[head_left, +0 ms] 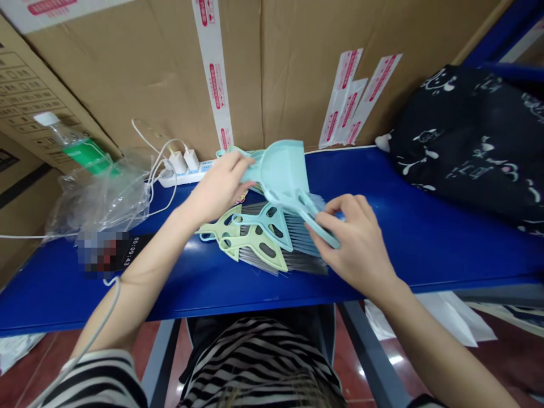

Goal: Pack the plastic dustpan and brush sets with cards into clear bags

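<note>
My left hand (223,184) is closed on the handle of a light-blue dustpan (284,167), held up above the table with its wide edge toward the right. Between the thumb and fingers of my right hand (355,241) is the looped handle of a light-blue hand brush (312,218). The brush's head overlaps the dustpan's lower side; I cannot tell whether they touch. Below them lies a pile of brushes with dark bristles: a light-blue brush (266,222) and green brushes (261,245). Behind my left hand, more green and blue pieces (232,151) are partly hidden.
A white power strip (182,177) with chargers and cables stands at the back of the blue table (408,226). Left are a bottle (87,153), crumpled clear plastic (102,195) and a phone (131,249). A black patterned bag (463,147) sits right; cardboard (289,73) stands behind.
</note>
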Motion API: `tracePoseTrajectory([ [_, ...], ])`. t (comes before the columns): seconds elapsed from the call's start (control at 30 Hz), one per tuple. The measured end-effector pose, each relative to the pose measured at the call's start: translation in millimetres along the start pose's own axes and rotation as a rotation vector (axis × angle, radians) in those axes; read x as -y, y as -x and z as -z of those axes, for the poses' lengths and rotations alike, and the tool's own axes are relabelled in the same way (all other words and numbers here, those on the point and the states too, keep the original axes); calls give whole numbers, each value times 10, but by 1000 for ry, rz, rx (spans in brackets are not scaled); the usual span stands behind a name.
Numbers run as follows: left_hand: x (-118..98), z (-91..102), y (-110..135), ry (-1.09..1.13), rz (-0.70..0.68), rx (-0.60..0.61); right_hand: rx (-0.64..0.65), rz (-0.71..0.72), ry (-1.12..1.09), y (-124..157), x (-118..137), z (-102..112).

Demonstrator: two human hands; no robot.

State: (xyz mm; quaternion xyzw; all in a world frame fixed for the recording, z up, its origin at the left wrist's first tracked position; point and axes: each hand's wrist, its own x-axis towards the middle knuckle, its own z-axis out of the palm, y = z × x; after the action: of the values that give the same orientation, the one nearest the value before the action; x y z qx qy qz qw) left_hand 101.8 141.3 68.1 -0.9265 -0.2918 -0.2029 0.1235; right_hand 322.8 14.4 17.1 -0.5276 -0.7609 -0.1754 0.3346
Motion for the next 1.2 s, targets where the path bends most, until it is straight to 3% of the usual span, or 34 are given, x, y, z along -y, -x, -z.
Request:
tracePoseTrajectory([
  [0.13,407,-209,-381,63,73,-1,-12,-19,62,104,35,35],
  [0.23,621,-387,-578,84,126,88,41,31,66,133,84,36],
  [0.37,750,-515,-670,60,186,145,136,90,52,122,117,-50],
  [0.47,729,-532,-641,35,226,151,203,95,59,112,104,-164],
  [0.6,545,-453,-451,-18,285,123,362,78,1,114,38,-275],
  [0.7,336,-307,-123,-32,290,158,462,62,-97,127,-17,-281],
  [0.83,97,-66,506,7,331,309,524,40,-175,165,-29,-246],
  [0.9,37,24,787,115,362,443,549,53,-168,192,-7,-234],
  [0.97,13,66,967,279,348,497,559,66,-160,221,19,-223],
  [1.07,-19,29,1020,488,273,510,549,72,-163,265,43,-195],
  [1.2,-136,-108,872,614,211,473,524,76,-151,345,22,-123],
])
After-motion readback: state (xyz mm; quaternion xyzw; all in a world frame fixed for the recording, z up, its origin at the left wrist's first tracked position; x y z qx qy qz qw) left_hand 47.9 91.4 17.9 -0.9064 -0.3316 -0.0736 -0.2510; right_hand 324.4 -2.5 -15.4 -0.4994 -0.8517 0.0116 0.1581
